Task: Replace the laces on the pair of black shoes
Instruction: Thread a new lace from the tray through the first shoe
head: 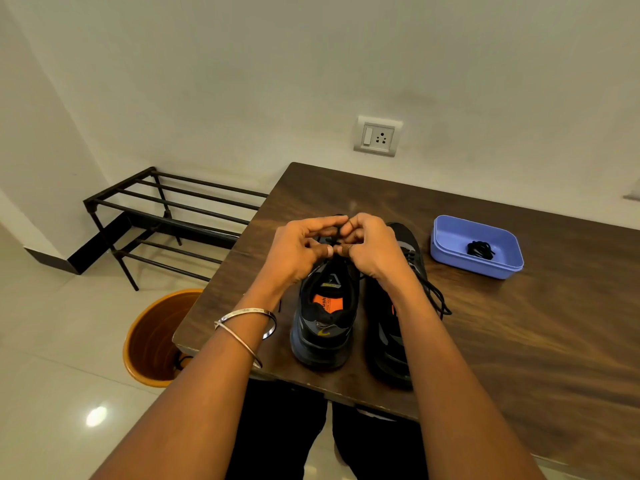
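Observation:
Two black shoes stand side by side on the dark wooden table (pixel 519 341), heels toward me. Over the laces of the left shoe (pixel 323 327) my left hand (pixel 304 249) and my right hand (pixel 369 245) meet, each pinching a black lace (pixel 335 237) between curled fingers. Most of that shoe's front is hidden behind my hands. The right shoe (pixel 398 348) lies partly under my right forearm, with its black lace ends (pixel 438 299) trailing onto the table to its right.
A blue plastic tub (pixel 446 251) at the back right holds a coiled black lace (pixel 480 250). Left of the table, an orange bin (pixel 152 337) stands on the tiled floor, with a black metal shoe rack (pixel 166 216) behind it. A wall socket (pixel 377 136) is above the table.

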`<move>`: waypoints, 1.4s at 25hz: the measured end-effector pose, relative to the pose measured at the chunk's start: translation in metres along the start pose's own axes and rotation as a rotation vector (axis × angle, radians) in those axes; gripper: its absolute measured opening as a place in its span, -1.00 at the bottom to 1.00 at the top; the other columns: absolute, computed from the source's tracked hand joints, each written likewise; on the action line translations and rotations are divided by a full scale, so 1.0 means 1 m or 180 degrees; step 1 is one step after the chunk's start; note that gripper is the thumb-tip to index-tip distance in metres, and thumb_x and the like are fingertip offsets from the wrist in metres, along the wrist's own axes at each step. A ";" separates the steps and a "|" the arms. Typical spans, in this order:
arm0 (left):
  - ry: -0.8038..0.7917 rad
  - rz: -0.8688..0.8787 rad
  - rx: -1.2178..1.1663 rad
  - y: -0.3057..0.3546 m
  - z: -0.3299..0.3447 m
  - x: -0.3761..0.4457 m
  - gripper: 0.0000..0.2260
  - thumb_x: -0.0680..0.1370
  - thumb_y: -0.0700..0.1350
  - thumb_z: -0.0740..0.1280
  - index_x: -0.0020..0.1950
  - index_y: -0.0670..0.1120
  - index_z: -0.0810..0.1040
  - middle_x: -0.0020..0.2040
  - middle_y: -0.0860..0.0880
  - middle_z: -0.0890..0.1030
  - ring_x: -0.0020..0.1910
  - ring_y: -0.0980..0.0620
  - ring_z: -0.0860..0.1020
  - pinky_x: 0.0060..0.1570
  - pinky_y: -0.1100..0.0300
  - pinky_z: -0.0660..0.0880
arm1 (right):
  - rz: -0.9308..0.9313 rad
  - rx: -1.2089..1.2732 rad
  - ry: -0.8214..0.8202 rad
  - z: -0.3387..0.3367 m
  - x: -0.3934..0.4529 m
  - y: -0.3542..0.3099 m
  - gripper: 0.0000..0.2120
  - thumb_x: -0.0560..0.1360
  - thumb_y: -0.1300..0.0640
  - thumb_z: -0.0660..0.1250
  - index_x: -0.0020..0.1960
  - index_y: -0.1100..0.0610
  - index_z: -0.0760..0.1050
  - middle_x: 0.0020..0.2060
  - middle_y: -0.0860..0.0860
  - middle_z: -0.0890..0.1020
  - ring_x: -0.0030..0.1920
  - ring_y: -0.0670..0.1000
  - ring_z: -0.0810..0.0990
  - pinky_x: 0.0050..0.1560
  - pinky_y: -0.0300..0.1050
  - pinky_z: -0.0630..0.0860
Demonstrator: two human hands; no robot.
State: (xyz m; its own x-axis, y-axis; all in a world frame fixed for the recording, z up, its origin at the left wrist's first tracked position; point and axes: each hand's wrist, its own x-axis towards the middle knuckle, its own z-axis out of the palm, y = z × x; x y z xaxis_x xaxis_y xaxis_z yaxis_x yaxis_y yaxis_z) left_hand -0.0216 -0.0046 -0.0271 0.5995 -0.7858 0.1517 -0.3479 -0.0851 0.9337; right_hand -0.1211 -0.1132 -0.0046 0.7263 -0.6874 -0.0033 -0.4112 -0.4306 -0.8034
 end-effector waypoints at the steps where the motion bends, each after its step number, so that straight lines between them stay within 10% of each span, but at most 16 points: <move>1: -0.0085 0.0031 -0.0036 0.000 -0.001 0.000 -0.51 0.46 -0.41 0.38 0.29 0.02 0.56 0.10 0.06 0.66 -0.14 0.04 0.59 0.01 0.14 0.61 | -0.0138 -0.0148 -0.0021 -0.001 0.000 0.001 -0.73 0.43 0.38 0.40 -0.06 0.06 0.43 -0.18 0.09 0.64 -0.12 0.05 0.64 -0.03 -0.05 0.60; 12: 0.0139 -0.0078 0.0123 0.001 -0.001 0.002 -0.64 0.44 -0.31 0.46 0.21 -0.10 0.60 -0.21 -0.08 0.69 -0.18 0.03 0.68 -0.16 0.23 0.63 | -0.0966 -0.0873 -0.0185 -0.010 -0.008 -0.005 -0.70 0.44 0.35 0.35 0.01 -0.02 0.52 -0.22 0.04 0.64 -0.15 0.04 0.62 -0.15 -0.09 0.57; 17: 0.0420 0.0326 0.0657 0.002 0.002 0.004 -0.66 0.42 -0.22 0.51 0.18 -0.09 0.62 -0.29 0.07 0.66 -0.28 0.34 0.61 -0.08 0.49 0.51 | -0.0671 -0.1181 -0.0234 -0.008 0.000 -0.005 -0.79 0.51 0.23 0.36 0.12 0.12 0.65 -0.11 0.09 0.66 -0.12 0.04 0.60 -0.09 -0.12 0.52; 22: 0.0462 0.0933 0.1520 0.000 0.002 0.010 -0.88 0.42 -0.19 0.50 -0.05 -0.08 0.69 -0.21 0.03 0.68 -0.24 0.18 0.61 -0.12 0.17 0.61 | -0.0236 -0.1423 -0.0727 0.005 0.004 -0.001 -0.85 0.54 0.23 0.22 -0.04 0.19 0.57 -0.08 0.13 0.61 0.03 0.21 0.56 0.06 0.17 0.53; 28: 0.0156 0.1097 0.1987 -0.001 0.002 0.014 -0.86 0.52 -0.19 0.39 0.05 -0.12 0.67 -0.12 -0.03 0.52 -0.17 0.06 0.49 -0.18 0.22 0.42 | 0.0125 -0.0478 -0.0746 -0.009 0.001 -0.001 -0.78 0.53 0.20 0.36 -0.25 0.28 0.51 -0.44 0.00 0.43 -0.35 -0.03 0.40 -0.27 -0.12 0.33; 35: -0.0111 0.0877 0.2435 0.003 0.004 0.015 -0.85 0.58 -0.07 0.28 0.06 -0.08 0.58 -0.06 -0.02 0.56 -0.02 0.01 0.45 -0.02 0.08 0.41 | 0.0327 -0.0819 -0.0107 -0.005 0.006 0.001 -0.93 0.42 0.09 0.50 -0.09 -0.01 0.70 -0.14 0.02 0.65 0.10 0.10 0.55 0.20 0.24 0.44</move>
State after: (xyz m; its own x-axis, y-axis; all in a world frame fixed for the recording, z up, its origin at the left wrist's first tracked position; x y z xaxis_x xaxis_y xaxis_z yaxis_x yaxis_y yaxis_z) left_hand -0.0164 -0.0187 -0.0237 0.4021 -0.8572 0.3217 -0.8834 -0.2709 0.3824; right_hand -0.1197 -0.1207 -0.0027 0.6896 -0.7172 -0.1003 -0.6070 -0.4969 -0.6202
